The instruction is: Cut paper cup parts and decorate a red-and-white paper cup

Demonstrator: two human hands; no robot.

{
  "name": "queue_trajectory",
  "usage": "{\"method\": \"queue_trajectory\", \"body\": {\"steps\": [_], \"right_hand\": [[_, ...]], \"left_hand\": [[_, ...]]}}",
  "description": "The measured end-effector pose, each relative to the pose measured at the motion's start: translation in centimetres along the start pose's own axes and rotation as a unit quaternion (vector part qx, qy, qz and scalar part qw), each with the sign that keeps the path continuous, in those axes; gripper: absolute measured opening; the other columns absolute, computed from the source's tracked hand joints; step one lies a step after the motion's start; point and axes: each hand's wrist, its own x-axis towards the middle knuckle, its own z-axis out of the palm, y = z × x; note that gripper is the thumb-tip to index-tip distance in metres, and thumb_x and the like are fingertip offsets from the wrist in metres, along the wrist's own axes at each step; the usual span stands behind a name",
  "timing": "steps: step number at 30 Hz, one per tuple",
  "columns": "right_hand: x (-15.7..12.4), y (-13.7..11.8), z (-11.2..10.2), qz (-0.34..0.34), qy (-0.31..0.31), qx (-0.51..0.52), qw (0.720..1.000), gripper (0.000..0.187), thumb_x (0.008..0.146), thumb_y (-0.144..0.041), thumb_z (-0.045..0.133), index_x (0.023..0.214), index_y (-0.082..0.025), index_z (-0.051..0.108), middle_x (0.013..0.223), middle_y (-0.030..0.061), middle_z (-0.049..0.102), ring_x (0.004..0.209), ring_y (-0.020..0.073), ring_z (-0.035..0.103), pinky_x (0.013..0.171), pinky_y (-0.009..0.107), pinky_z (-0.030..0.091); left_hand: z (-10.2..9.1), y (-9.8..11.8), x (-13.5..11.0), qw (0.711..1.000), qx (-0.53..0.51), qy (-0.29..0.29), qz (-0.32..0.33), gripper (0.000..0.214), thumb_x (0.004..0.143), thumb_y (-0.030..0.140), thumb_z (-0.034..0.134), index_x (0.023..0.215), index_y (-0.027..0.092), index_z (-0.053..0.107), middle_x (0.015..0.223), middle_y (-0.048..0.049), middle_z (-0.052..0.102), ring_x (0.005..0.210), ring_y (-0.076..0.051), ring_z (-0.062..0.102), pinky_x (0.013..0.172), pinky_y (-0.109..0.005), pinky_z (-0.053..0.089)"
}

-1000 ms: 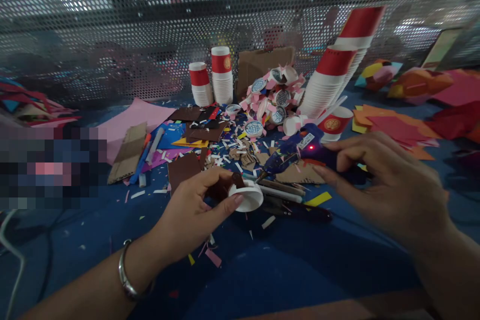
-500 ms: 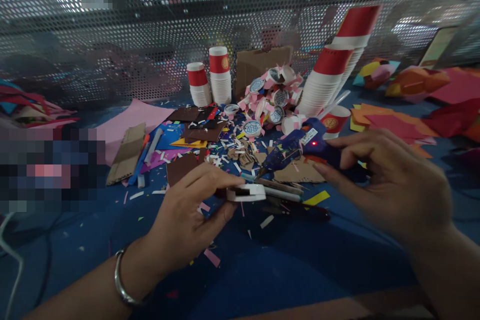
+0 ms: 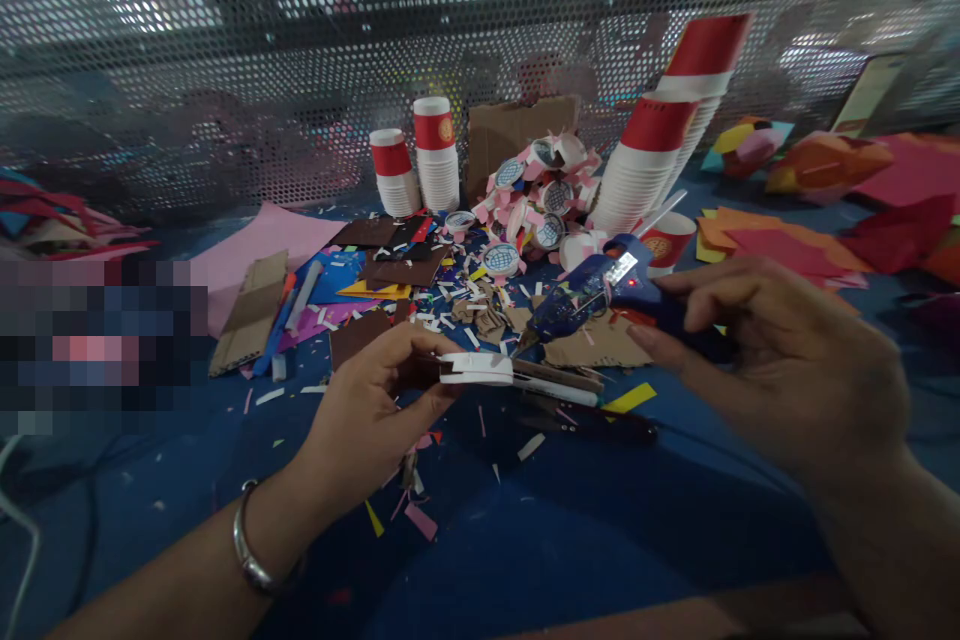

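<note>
Above a scrap-strewn blue table [image 3: 540,540], a left hand [image 3: 367,410] pinches a white disc [image 3: 478,369] between thumb and fingers, edge-on, its long axis running sideways. The right hand [image 3: 787,370] grips a blue glue gun [image 3: 570,300], nozzle [image 3: 526,340] slanting down-left to the disc's free right rim; from here I can't tell if they touch.

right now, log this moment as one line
left hand: holds white disc; right hand: holds blue glue gun, red light on; nozzle: near disc edge, contact unclear
</note>
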Motion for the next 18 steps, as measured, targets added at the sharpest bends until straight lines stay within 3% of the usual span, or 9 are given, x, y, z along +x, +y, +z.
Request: {"method": "queue_trajectory", "body": {"steps": [18], "right_hand": [[0.23,-0.43,-0.32,-0.064,-0.024,-0.051,0.996,0.031,0.08,-0.025,0.084,0.075,-0.025,0.053,0.087,0.0,0.073,0.089,0.0204,0.074,0.077,0.033,0.056]], "left_hand": [[0.24,-0.01,0.16,0.999,-0.038,-0.01,-0.036,0.011,0.086,0.018,0.075,0.095,0.021,0.069,0.09,0.0005,0.075,0.08,-0.011,0.072,0.072,-0.019,0.057]]}}
